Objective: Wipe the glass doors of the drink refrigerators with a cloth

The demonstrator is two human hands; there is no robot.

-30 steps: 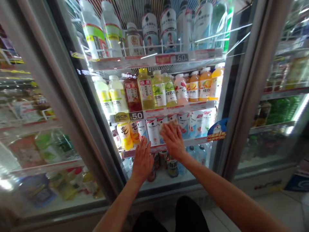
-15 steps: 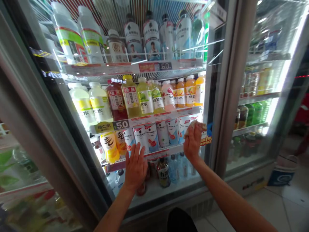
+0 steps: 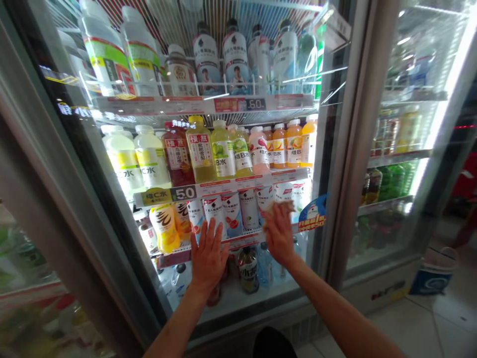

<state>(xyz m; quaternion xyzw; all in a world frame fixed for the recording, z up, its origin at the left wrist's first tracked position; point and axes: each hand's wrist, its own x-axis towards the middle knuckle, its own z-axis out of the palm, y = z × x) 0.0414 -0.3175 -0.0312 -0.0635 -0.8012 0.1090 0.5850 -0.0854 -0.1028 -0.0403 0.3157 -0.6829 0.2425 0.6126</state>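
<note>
One head-worn camera (the only view) looks forward and slightly down at the cooler door [image 3: 352, 149], from low and close in front of it.

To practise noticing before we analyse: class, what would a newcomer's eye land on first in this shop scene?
First comes the brightly lit drinks cooler, with rows of coloured bottles on its middle shelf behind the glass door. Next come two bare hands low on that glass. The left hand lies flat with its fingers spread, and the right hand beside it presses a pale cloth against the pane.
</note>
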